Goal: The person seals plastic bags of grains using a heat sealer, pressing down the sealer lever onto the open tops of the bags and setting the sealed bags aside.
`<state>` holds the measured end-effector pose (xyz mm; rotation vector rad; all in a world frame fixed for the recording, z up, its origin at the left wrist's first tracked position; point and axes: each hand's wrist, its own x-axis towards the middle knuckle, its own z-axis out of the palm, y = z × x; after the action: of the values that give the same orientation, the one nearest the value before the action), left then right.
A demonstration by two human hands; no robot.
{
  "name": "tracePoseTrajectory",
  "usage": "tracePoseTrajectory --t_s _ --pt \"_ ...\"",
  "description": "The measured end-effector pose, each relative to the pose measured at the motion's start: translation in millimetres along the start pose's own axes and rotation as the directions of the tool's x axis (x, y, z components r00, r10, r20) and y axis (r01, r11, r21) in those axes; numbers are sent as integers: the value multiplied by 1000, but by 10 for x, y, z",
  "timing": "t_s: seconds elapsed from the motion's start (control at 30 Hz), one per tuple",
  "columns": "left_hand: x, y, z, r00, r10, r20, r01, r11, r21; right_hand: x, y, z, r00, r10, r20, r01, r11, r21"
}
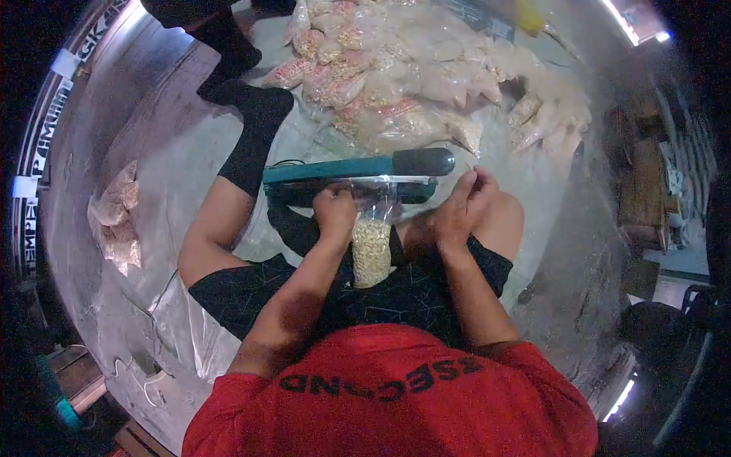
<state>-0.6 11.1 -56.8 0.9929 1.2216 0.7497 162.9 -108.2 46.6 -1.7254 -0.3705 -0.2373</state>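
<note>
My left hand (335,213) is closed on the upper part of a clear plastic bag (371,255), beside the near edge of a teal and black heat sealer (335,169). Pale, small pieces fill the lower part of this bag, which hangs upright over my lap. Its clear upper end lies against the sealer's front, below the long arm with the black end. To the right of the sealer, my right hand (463,209) is raised with thumb and fingers pressed together. Whatever is between those fingertips, if anything, is too small to make out.
Beyond the sealer lies a large heap of filled plastic bags (396,84), some with red print. More filled bags (118,217) lie on the floor sheet at the left. Dark-sleeved legs (259,122) reach in beside the heap. Wooden furniture (643,190) stands at the right.
</note>
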Motion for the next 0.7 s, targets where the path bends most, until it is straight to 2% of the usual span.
tracePoseTrajectory --t_s 0.03,0.07,0.1,0.13,0.17,0.2,0.23,0.33,0.47,0.53,0.57,0.63,0.67,0.7 --pt "44 -70 -4 1000 16 11 -15 997 -71 68 -206 -25 1000 0 -1 0 1000 -4" --pt "30 -41 12 1000 15 14 -14 997 -71 125 -428 -47 954 -274 123 284 956 -69" --pt "3 2 26 1000 -12 5 12 996 -90 153 -530 -53 819 -512 259 549 830 -94" --pt "-29 60 36 999 -38 -4 37 993 -109 159 -526 -41 818 -513 260 550 830 -93" --pt "-51 100 34 999 -38 -7 37 993 -110 159 -516 -23 726 -571 383 650 751 -114" --pt "-62 129 32 999 -26 -25 26 999 -28 163 -504 3 616 -607 502 744 658 -116" --pt "-69 155 34 999 -13 -43 15 998 53 149 -467 11 612 -610 503 746 657 -111" --pt "-116 225 17 996 -93 13 93 996 1 77 -256 21 651 -517 556 695 700 -162" --pt "-163 249 37 991 -127 35 127 992 -12 2 35 24 689 -395 608 625 747 -224" --pt "-238 300 66 983 -182 29 183 949 -255 1 72 56 690 -352 632 610 753 -247" --pt "-300 324 5 981 -190 27 191 949 -252 -1 77 61 683 -337 648 615 744 -261" --pt "-471 368 -143 982 -175 69 179 982 -63 28 100 94 673 -321 666 624 730 -278" --pt "-615 291 -244 980 -187 71 192 979 -66 28 115 77 662 -320 678 637 716 -284" --pt "-772 203 -350 972 -178 152 198 973 -123 42 129 76 649 -324 689 654 701 -286"
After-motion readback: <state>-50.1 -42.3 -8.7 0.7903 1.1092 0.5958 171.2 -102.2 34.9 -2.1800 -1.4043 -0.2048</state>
